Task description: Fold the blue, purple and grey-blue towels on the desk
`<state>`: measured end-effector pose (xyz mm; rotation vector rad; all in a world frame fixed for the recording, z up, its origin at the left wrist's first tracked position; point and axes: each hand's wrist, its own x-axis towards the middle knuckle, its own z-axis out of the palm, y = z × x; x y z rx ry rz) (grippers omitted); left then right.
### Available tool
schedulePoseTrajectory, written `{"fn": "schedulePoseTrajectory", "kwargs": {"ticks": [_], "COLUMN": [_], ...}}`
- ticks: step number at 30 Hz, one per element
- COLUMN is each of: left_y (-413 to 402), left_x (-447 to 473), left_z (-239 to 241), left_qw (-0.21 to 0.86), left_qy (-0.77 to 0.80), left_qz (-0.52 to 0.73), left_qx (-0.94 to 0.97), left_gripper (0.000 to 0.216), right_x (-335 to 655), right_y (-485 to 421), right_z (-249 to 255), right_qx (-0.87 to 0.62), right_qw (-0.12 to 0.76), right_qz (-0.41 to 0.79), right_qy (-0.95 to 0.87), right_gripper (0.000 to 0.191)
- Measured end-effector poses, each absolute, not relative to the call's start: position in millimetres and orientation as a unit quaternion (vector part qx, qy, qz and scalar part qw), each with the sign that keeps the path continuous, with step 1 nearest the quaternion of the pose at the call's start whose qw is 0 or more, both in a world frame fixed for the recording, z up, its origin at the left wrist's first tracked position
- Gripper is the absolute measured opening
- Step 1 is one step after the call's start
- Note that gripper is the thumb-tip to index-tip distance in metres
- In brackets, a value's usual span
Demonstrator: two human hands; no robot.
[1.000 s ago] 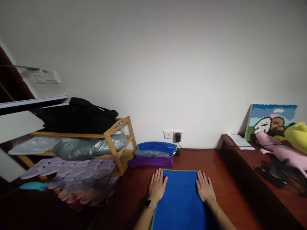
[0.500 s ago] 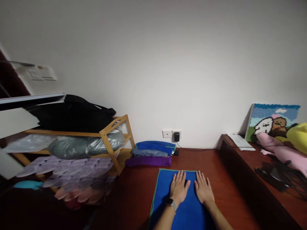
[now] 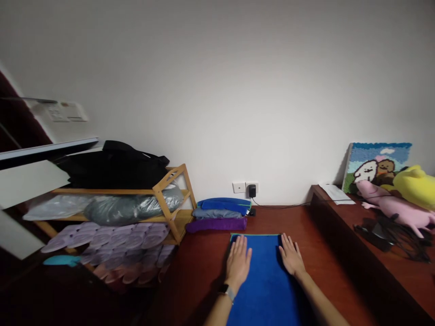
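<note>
A blue towel (image 3: 265, 271) with a green edge lies flat on the reddish-brown wooden table (image 3: 282, 219). My left hand (image 3: 239, 262), with a watch on its wrist, rests palm down over the towel's left edge, fingers stretched out. Over the right edge, near the far corner, my right hand (image 3: 291, 257) lies with its fingers extended. Neither hand grips anything. The near end of the towel runs out of view at the bottom.
Behind the towel are folded cloths: a purple one (image 3: 217, 224), a grey one (image 3: 217, 213) and a blue one (image 3: 224, 206). A wooden rack (image 3: 170, 199) with several slippers stands left. On the raised surface at right lie a pink plush toy (image 3: 390, 206) and cables (image 3: 401, 240).
My left hand has moved left, from the towel's middle to its left edge. My right hand has shifted slightly forward. The camera view has turned a little.
</note>
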<state>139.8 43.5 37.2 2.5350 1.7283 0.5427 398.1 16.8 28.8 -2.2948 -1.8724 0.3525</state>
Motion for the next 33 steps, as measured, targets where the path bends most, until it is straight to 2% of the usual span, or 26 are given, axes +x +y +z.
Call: {"fn": "schedulePoseTrajectory", "kwargs": {"ticks": [4, 9, 17, 21, 27, 33], "left_y": [-11, -39, -20, -17, -16, -43], "left_x": [205, 241, 121, 76, 74, 125], "left_z": [30, 16, 16, 11, 9, 20], "left_qw": [0.061, 0.103, 0.053, 0.031, 0.027, -0.006], "left_qy": [0.457, 0.47, 0.606, 0.634, 0.638, 0.565], "left_qz": [0.177, 0.146, 0.088, 0.074, 0.072, 0.159], "left_qx": [0.869, 0.864, 0.789, 0.769, 0.766, 0.809], "left_gripper": [0.059, 0.062, 0.075, 0.074, 0.075, 0.064], "right_x": [390, 383, 382, 382, 377, 372], "right_y": [-29, -64, -60, -59, -80, -114], "right_z": [21, 3, -5, -3, 10, 0], "right_qx": [-0.776, -0.758, -0.765, -0.766, -0.772, -0.762], "right_qw": [0.09, 0.046, 0.084, 0.085, 0.097, 0.089], "right_qz": [0.078, 0.094, 0.094, 0.101, 0.109, 0.102], "right_qy": [-0.619, -0.644, -0.632, -0.629, -0.619, -0.633], "right_gripper": [0.067, 0.067, 0.07, 0.069, 0.07, 0.071]}}
